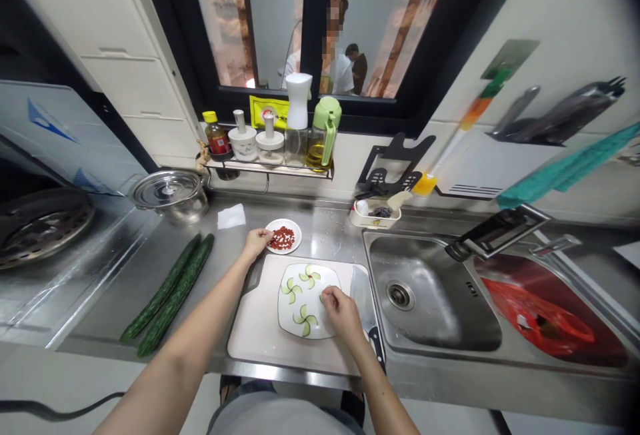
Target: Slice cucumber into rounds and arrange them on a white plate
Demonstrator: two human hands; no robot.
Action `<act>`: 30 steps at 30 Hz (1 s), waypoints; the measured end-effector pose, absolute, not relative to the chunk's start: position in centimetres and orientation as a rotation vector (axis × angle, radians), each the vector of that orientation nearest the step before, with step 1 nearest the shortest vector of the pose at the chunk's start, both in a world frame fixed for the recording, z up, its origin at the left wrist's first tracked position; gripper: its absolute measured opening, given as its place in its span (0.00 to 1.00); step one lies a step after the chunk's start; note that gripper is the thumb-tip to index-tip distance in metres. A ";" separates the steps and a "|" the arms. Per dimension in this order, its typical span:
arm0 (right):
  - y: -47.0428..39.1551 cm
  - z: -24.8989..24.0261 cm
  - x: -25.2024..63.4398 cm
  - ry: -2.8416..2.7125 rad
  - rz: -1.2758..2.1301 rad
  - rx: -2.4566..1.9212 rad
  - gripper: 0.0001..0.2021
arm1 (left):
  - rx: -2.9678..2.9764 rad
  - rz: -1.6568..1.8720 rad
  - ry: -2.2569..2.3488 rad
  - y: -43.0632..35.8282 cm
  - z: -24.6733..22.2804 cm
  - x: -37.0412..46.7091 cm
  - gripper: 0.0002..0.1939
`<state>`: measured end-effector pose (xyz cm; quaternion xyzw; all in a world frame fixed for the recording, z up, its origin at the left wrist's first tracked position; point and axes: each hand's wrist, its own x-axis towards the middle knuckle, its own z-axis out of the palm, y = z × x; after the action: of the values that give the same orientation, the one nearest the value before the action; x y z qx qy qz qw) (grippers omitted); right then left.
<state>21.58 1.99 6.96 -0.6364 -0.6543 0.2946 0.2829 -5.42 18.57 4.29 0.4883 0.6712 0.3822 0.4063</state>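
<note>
My left hand (257,243) reaches to the left rim of a small white plate (297,244), its fingertips closed beside the dried red berries (284,238), which look like goji berries. Whether it grips the rim or a berry is hidden. Over the right side of a larger squarish plate (289,325) is my right hand (343,310), thumb and fingers pinched together; what they hold is too small to make out. Thin green-edged cucumber slices (305,320) lie on this plate in pinwheel shapes, the top one with a red spot at its centre. My right hand partly covers another pinwheel.
The plate rests on a pale cutting board (255,338). A knife (376,347) with a black spotted handle lies along its right edge. Two whole cucumbers (175,295) and a lidded pot (173,198) stand left; the sink (435,308) is right. Bottles line a shelf (273,167).
</note>
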 end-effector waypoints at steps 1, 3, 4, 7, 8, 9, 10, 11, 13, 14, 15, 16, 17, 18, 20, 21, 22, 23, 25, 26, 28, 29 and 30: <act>1.9 6.9 21.6 -1.752 0.793 -1.701 0.16 | 1.246 0.952 1.713 18.5 4.4 -5.4 0.11; 1.9 6.9 21.6 -1.751 0.794 -1.697 0.16 | 1.353 0.870 1.802 18.3 4.5 -5.3 0.09; 1.8 6.9 21.7 -1.750 0.792 -1.696 0.16 | 1.455 0.790 1.863 18.1 4.6 -5.3 0.09; 1.8 7.0 21.8 -1.749 0.789 -1.695 0.16 | 1.861 0.434 1.971 17.4 4.9 -5.0 0.10; 1.7 7.1 21.8 -1.751 0.791 -1.695 0.16 | 1.968 0.336 1.959 17.1 4.9 -4.9 0.10; 1.7 7.1 21.8 -1.753 0.794 -1.694 0.16 | 2.050 0.262 1.940 16.8 5.0 -4.8 0.10; 1.7 7.2 21.8 -1.756 0.798 -1.692 0.16 | 2.108 0.216 1.919 16.5 5.0 -4.7 0.11; 1.7 7.2 21.8 -1.757 0.801 -1.691 0.15 | 2.139 0.195 1.903 16.3 4.9 -4.6 0.11; 1.7 7.3 21.8 -1.752 0.807 -1.691 0.15 | 2.119 0.229 1.877 16.2 4.7 -4.4 0.11; 1.7 7.3 21.8 -1.749 0.811 -1.692 0.15 | 2.061 0.278 1.871 16.2 4.5 -4.4 0.11; 1.7 7.3 21.7 -1.747 0.816 -1.692 0.15 | 1.972 0.351 1.866 16.2 4.3 -4.4 0.10; 1.7 7.2 21.7 -1.746 0.822 -1.692 0.15 | 1.856 0.448 1.860 16.4 4.1 -4.4 0.10; 1.7 7.2 21.7 -1.744 0.827 -1.692 0.14 | 1.704 0.575 1.840 16.5 3.9 -4.4 0.09; 1.7 7.1 21.7 -1.743 0.832 -1.692 0.14 | 1.540 0.708 1.801 16.7 3.7 -4.4 0.09; 1.7 7.0 21.8 -1.741 0.836 -1.689 0.14 | 1.255 0.917 1.692 16.9 3.5 -4.5 0.10; 1.7 7.0 21.8 -1.740 0.834 -1.689 0.14 | 1.158 0.978 1.639 17.0 3.3 -4.5 0.10; 1.8 7.0 21.8 -1.739 0.831 -1.690 0.14 | 1.094 1.013 1.602 17.1 3.2 -4.5 0.12; 1.8 7.0 21.8 -1.739 0.828 -1.688 0.14 | 1.058 1.029 1.581 17.2 3.1 -4.4 0.13; 1.8 7.1 21.8 -1.743 0.823 -1.679 0.14 | 1.005 1.052 1.556 17.3 3.0 -4.4 0.15; 1.8 7.1 21.7 -1.745 0.823 -1.674 0.14 | 0.975 1.067 1.542 17.4 2.9 -4.3 0.15; 1.8 7.2 21.7 -1.746 0.824 -1.666 0.14 | 0.927 1.096 1.525 17.5 2.8 -4.3 0.15; 1.9 7.2 21.7 -1.743 0.823 -1.668 0.14 | 0.909 1.112 1.524 17.5 2.7 -4.3 0.15; 1.9 7.2 21.6 -1.740 0.823 -1.674 0.14 | 0.895 1.126 1.527 17.5 2.7 -4.3 0.14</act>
<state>21.65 1.87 7.21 -0.6279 -0.6525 0.3086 0.2910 -4.33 17.54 2.73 0.3700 0.6309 0.4654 0.4985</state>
